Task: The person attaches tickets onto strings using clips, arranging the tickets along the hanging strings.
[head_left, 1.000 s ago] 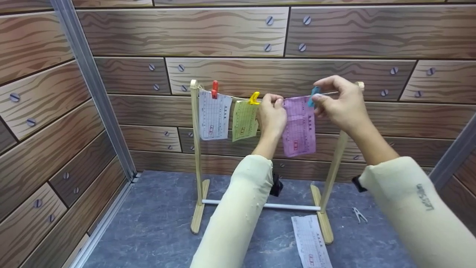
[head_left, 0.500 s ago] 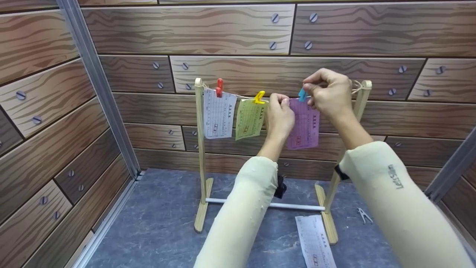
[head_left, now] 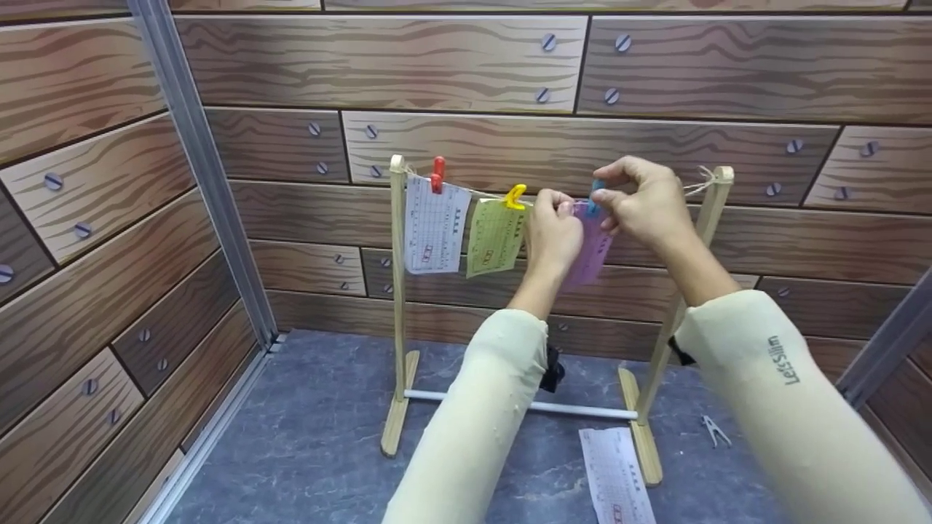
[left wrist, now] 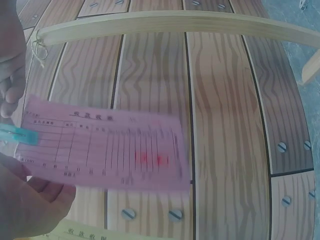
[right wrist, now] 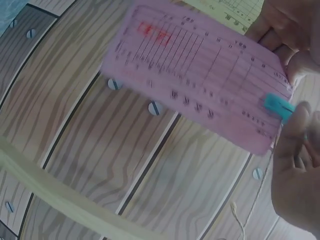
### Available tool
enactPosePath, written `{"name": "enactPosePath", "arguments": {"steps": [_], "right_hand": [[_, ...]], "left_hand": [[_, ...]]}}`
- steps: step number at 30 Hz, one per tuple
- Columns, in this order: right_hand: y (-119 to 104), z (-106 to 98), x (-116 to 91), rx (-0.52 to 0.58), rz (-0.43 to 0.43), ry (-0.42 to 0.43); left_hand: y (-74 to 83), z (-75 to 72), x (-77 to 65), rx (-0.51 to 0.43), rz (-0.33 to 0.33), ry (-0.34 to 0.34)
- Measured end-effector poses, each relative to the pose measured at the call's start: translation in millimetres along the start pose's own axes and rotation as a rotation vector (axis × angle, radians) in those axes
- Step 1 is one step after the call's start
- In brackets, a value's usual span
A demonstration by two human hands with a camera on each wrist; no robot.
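Clipping a pink printed paper slip (head_left: 591,263) to a pale string line (head_left: 697,191).
Head: white paper slip (head_left: 437,227) and yellow-green paper slip (head_left: 494,237) hang pegged; loose white slip (head_left: 617,473) lies below, seemingly the one left. Left wrist: left hand (left wrist: 34,206) pinches the pink slip's corner. Right wrist: right hand (right wrist: 296,170) grips blue plastic peg (right wrist: 278,106), overlapping the top edge.

1. Back wall (head_left: 451,80): plank-patterned in light and dark brown, with slotted screw heads (head_left: 550,42) near the plank ends.
2. Left wall (head_left: 58,335): similarly patterned, meeting the back wall at a grey metal post (head_left: 209,182).
3. Second metal post (head_left: 885,342): slants at far right.
4. Work surface (head_left: 306,422): blue-grey, pale-veined, bordered at left by a metal strip (head_left: 207,434).
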State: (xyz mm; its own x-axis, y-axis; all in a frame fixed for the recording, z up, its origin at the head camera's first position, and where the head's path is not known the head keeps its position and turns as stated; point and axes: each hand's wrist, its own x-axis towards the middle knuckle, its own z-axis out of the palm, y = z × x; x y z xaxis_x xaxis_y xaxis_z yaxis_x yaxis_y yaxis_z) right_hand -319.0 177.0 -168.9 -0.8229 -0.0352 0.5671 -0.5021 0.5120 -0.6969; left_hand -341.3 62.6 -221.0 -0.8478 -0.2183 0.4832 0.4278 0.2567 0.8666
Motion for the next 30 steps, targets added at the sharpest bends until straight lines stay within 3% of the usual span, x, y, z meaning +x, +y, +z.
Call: {"name": "enactPosePath", "arguments": {"steps": [4,7,12,16,22,25,30], "right_hand": [[1.8,-5.6,-2.6,0.058,0.055,-0.13],[4.3,-11.5,-4.4,0.033,0.095,-0.177],[9.9,-18.7,-6.6,-0.042,0.137,-0.135],[10.5,-20.0,-6.6,-0.019,0.135,-0.083],[9.9,-21.1,-5.9,-0.015,0.102,-0.078],[10.4,-22.0,-6.9,-0.001,0.089,-0.079],[10.2,-24.1,-11.8,0.029,0.053,-0.062]], "left_hand": [[-3.3,-0.9,0.3,0.001,0.016,0.001],[-4.7,-1.5,1.0,0.0,0.054,0.009],[-3.9,-1.0,0.5,0.041,0.131,0.047],[-3.2,-0.8,-0.6,0.05,0.174,0.084],[-7.1,-3.6,0.8,0.042,0.201,0.143],[-7.8,-4.7,0.9,0.038,0.195,0.131],[-11.2,-5.0,-2.8,0.02,0.169,0.044]]}}
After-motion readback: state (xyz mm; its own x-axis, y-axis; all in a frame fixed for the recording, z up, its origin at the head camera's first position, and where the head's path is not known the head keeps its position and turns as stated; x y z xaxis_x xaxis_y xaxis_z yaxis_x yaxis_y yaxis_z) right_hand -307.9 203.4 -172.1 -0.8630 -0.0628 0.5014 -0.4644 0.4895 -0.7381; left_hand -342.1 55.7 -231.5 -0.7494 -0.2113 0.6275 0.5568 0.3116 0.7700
